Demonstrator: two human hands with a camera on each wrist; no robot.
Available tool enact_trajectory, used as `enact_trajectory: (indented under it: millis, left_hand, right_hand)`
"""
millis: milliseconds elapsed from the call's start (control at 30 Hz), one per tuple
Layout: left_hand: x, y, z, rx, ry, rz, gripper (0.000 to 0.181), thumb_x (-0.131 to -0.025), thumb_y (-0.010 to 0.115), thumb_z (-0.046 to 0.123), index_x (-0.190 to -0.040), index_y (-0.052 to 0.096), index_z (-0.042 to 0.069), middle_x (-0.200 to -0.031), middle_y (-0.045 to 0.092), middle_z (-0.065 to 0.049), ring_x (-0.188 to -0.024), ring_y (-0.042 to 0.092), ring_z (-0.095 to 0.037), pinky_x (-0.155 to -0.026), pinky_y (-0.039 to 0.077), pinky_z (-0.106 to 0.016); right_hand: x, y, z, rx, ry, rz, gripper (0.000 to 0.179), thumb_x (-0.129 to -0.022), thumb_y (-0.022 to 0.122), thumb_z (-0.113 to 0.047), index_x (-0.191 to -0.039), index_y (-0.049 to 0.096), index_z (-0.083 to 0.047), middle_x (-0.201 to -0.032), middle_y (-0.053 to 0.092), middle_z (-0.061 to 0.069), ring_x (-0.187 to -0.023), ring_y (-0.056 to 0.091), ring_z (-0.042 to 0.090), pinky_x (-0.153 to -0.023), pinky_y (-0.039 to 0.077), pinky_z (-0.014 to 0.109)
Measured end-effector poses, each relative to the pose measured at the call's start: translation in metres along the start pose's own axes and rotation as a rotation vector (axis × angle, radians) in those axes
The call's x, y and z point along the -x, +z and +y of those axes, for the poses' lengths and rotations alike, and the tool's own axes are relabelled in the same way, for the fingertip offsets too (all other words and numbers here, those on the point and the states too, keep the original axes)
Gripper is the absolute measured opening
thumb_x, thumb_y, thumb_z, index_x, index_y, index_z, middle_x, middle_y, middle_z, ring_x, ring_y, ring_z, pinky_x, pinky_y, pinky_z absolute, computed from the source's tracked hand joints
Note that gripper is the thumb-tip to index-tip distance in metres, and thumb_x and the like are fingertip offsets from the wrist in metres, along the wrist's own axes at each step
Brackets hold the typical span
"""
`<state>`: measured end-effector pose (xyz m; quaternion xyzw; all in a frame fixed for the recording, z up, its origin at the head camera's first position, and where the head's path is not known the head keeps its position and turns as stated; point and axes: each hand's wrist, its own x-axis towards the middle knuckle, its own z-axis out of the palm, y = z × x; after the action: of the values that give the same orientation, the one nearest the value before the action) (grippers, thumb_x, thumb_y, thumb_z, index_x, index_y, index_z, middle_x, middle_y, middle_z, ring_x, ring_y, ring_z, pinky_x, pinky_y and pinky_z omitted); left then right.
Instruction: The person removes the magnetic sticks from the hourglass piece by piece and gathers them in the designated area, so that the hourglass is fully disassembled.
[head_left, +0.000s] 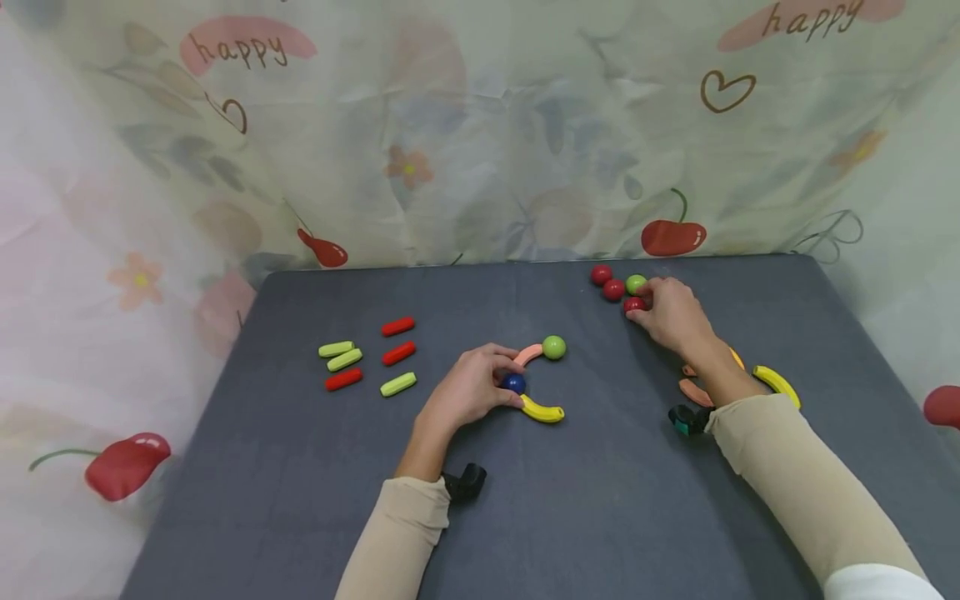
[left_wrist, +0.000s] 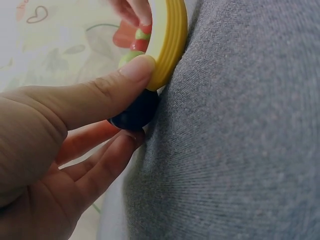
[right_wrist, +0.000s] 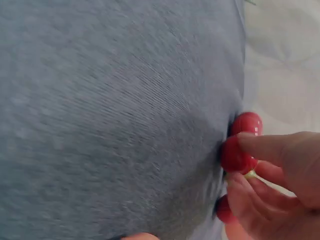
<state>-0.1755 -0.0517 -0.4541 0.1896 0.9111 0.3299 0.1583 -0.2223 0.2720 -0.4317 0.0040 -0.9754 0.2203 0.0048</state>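
Observation:
In the head view my left hand [head_left: 468, 387] pinches a dark blue ball [head_left: 513, 383] at mid-table. The thumb lies against the end of a yellow curved piece [head_left: 543, 411]; fingertips reach a pink curved piece [head_left: 528, 354]. A green ball [head_left: 554, 347] sits at that pink piece's far end. The left wrist view shows the blue ball [left_wrist: 135, 112] between thumb and fingers, beside the ridged yellow piece [left_wrist: 172, 45]. Near the back edge, my right hand [head_left: 675, 315] pinches a red ball [right_wrist: 234, 155]. Two more red balls [head_left: 613, 289] and a green ball [head_left: 636, 285] lie close by.
Red sticks [head_left: 398, 353] and light green sticks [head_left: 397, 384] lie on the left of the grey cloth-covered table [head_left: 262, 483]. Under the right forearm are pink curved pieces [head_left: 696, 392], partly hidden, and yellow ones [head_left: 777, 385]. A printed curtain [head_left: 480, 125] hangs behind.

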Motion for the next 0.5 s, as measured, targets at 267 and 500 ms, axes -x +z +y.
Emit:
enact_trajectory:
  millis: [267, 500]
  left_hand:
    - [0.002, -0.003, -0.001, 0.029, 0.022, 0.016, 0.044, -0.081, 0.088, 0.025, -0.122, 0.075, 0.018, -0.145, 0.062, 0.003, -0.118, 0.063, -0.018, -0.099, 0.056, -0.035]
    - [0.003, -0.003, -0.001, 0.024, 0.023, -0.004, 0.044, -0.081, 0.087, 0.025, -0.123, 0.075, 0.018, -0.146, 0.061, 0.007, -0.098, 0.063, -0.013, -0.086, 0.056, -0.027]
  right_hand:
    - [0.023, 0.019, -0.039, -0.182, -0.201, -0.142, 0.051, -0.094, 0.075, -0.029, -0.132, 0.059, 0.0, -0.124, 0.058, 0.021, -0.098, 0.064, 0.029, -0.087, 0.056, 0.047]
    - [0.024, 0.057, -0.063, -0.245, -0.299, -0.289, 0.038, -0.09, 0.077, -0.022, -0.122, 0.062, -0.007, -0.118, 0.06, 0.015, -0.096, 0.061, 0.023, -0.085, 0.053, 0.037]
